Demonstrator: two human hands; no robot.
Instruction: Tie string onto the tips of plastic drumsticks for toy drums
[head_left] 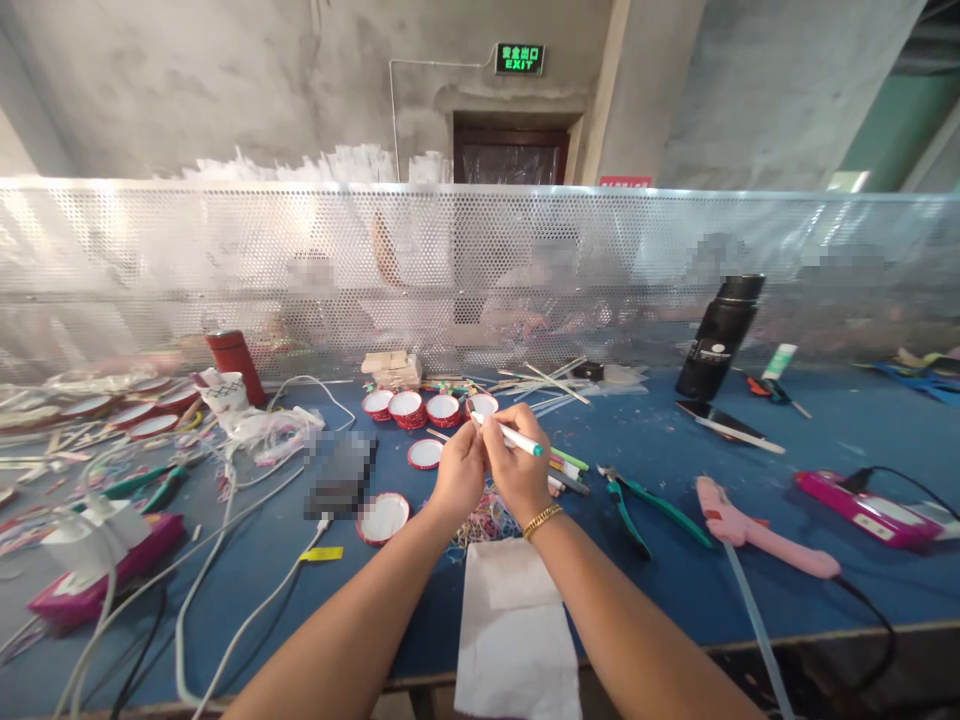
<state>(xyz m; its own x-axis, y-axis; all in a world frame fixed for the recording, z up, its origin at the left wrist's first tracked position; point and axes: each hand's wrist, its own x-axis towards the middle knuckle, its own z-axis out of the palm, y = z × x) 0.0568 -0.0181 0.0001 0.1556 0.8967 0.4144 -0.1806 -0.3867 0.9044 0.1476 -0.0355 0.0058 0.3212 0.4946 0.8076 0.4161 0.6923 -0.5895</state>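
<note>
— Blue felt covers the workbench point(825, 420), with a perforated metal screen point(675, 250) along its far edge and a green exit sign point(520, 59) on the concrete wall behind. What crowds the hands?

— Plenty. Red-rimmed round lids point(409, 408) sit in a row just beyond them, and another lid point(383, 517) lies to the left. Loose rubber bands point(484, 522) are heaped right beneath the hands, and a white paper sheet point(514, 630) lies between the forearms. Green-handled pliers point(645, 505) and a pink glue gun point(757, 528) lie to the right; a black bottle point(718, 335) stands farther back. White cables point(225, 560) trail across the left side.

— And the pen?

— The white pen point(510, 435) is held above the bench, just over the rubber bands. Its long axis runs nearly level, its teal tip pointing right and slightly down. The right hand point(517, 470) has its fingers clamped round the barrel; the left hand point(459, 472) has its fingertips pinched together at the pen's left end.
</note>
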